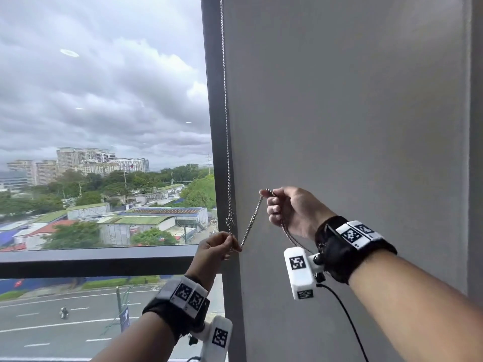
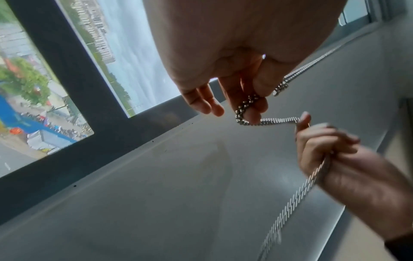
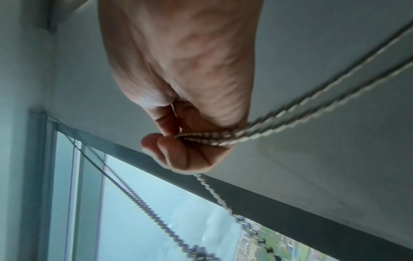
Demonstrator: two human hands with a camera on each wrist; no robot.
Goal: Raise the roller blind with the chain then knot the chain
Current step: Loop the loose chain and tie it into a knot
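Note:
A metal bead chain (image 1: 226, 152) hangs down along the dark window frame (image 1: 217, 126) and bunches into a small tangle (image 1: 230, 222) just above my left hand (image 1: 231, 242). This hand pinches the chain, which loops round a fingertip (image 2: 252, 113) in the left wrist view. From there the chain (image 2: 277, 121) runs taut up and to the right into my right hand (image 1: 271, 202), whose curled fingers grip it. Two strands (image 3: 312, 109) trail out of the right hand (image 3: 174, 137) past the wrist. No blind covers the left window pane.
A plain grey panel (image 1: 352, 126) fills the right side, close behind both hands. Left of the frame is glass (image 1: 104, 100) with a city view, crossed by a horizontal frame bar (image 1: 91, 259) at hand height.

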